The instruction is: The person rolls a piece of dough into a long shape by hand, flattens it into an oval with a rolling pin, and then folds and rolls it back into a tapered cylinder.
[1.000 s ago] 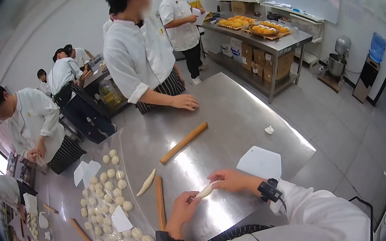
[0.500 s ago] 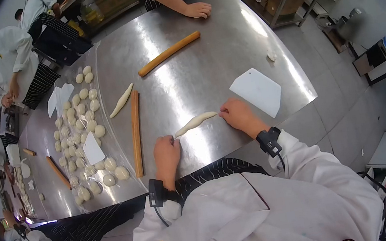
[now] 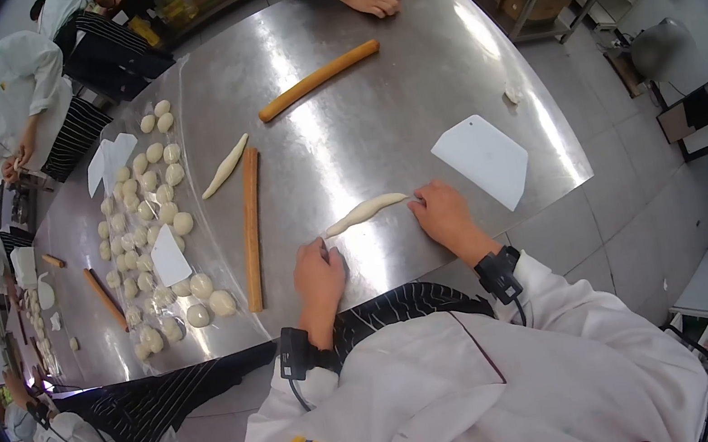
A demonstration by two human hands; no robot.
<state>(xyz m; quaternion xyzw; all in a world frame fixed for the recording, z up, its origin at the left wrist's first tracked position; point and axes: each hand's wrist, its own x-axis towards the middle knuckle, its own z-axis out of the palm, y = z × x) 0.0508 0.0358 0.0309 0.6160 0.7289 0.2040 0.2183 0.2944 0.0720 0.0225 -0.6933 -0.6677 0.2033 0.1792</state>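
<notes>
A spindle-shaped strip of dough (image 3: 366,212), thick in the middle and tapered at both ends, lies across the steel table in front of me. My left hand (image 3: 319,272) is closed, its fingertips pinching the left tip of the strip. At the other tip my right hand (image 3: 443,215) pinches the thin end between thumb and fingers. A white dough scraper (image 3: 484,162) lies to the right of my right hand. Left of my left hand is a wooden rolling pin (image 3: 253,231), with a second dough strip (image 3: 227,166) beside its far end.
Several dough balls (image 3: 183,222) sit under plastic film on the left, with a white scraper (image 3: 168,256) on top. Another rolling pin (image 3: 319,81) lies farther back. Across the steel table (image 3: 377,131), a co-worker's hand (image 3: 376,2) rests near the far edge.
The view has shifted slightly, so the table appears higher and a little to the right. Both hands stay at the ends of the dough strip, which looks much the same.
</notes>
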